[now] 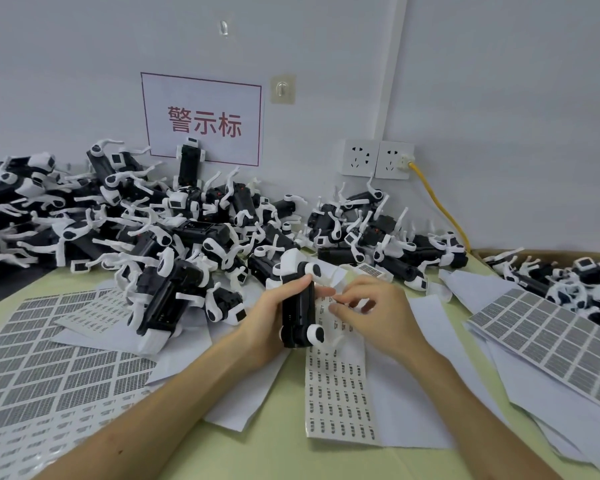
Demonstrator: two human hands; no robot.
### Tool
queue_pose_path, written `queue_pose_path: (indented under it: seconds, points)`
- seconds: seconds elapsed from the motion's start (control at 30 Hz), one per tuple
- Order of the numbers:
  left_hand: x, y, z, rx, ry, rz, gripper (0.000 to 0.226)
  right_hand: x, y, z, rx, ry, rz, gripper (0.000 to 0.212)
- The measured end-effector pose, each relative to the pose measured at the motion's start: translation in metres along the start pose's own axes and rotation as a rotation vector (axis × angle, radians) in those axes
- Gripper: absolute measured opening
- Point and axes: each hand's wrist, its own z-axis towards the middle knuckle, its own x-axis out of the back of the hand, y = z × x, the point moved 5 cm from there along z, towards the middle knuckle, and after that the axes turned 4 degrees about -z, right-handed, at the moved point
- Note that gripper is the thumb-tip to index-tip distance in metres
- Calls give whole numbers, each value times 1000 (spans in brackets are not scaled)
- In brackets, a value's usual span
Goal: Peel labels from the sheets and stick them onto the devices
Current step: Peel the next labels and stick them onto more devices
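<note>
My left hand (274,315) grips a black and white device (298,306), a small robot-dog body held upright above the table's middle. Just right of it, my right hand (371,313) has its fingers curled over the top of a label sheet (340,386) with small dark printed labels. Thumb and forefinger pinch at the sheet's upper edge beside the device. Whether a peeled label sits between the fingertips is too small to tell.
A big pile of the same devices (146,223) fills the back left and middle, with more at the back right (395,233) and in a cardboard box (568,275). Grey label sheets lie left (49,362) and right (555,337). Wall sockets (378,159) hold a yellow cable.
</note>
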Motion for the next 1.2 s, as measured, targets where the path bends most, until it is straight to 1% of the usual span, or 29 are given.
queue_pose_path:
  seconds: [0.17, 0.3, 0.4, 0.47, 0.53, 0.6, 0.7, 0.77, 0.83, 0.9, 1.03, 1.2]
  points:
    - [-3, -2, 2, 10, 18, -9, 62, -1, 1, 0, 35, 11, -49, 16]
    - [-6, 0, 3, -15, 42, 16, 61, -1, 3, 1, 43, 31, -67, 25]
    - [-7, 1, 2, -25, 53, 20, 64, -1, 4, 3, 41, 41, -85, 20]
    - [-6, 1, 1, -33, 59, 19, 67, -1, 3, 2, 38, 56, -97, 23]
    - [-6, 1, 0, -33, 72, 19, 65, 4, 3, 2, 17, 85, -64, 27]
    - [-6, 3, -1, -43, 86, 24, 58, 10, 3, 3, 0, 98, -12, 22]
    - [-6, 4, -3, -60, 81, 15, 57, 8, 0, 3, -22, 24, 27, 12]
    - [-5, 4, -4, -64, 76, 6, 50, 1, -2, 1, -50, -29, 36, 12]
    - [-3, 3, -5, -64, 79, 10, 43, -2, -2, -1, -65, -48, 53, 11]
    - [-1, 2, -5, -67, 89, 13, 41, -3, -1, -1, -70, -73, 78, 11]
    - [0, 1, -3, -95, 101, 26, 47, -6, 1, -3, -61, -105, 87, 15]
    - [1, 2, -1, -131, 123, 56, 60, -5, 1, 0, 55, -46, -51, 16]
